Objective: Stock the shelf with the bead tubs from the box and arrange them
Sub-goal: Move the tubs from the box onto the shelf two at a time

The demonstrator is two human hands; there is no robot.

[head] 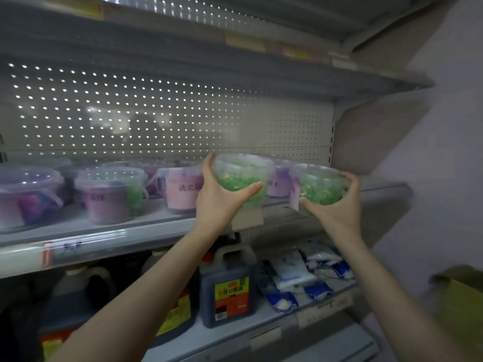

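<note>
Two clear tubs of green beads are held up at the shelf's front edge. My left hand (219,197) grips one green tub (241,176) from below and the side, thumb across its front. My right hand (337,207) grips the other green tub (320,185) further right, fingers curled round its far side. Both tubs hang at the height of the shelf (86,239). On that shelf stand several lidded tubs with pink and purple beads (112,197), and a pink-labelled tub (183,189) sits just left of my left hand.
A perforated back panel (156,118) closes the shelf behind. The shelf below holds dark sauce jugs (230,291) and blue-white bags (300,278). A cardboard box (460,307) shows at the lower right edge. A wall stands to the right.
</note>
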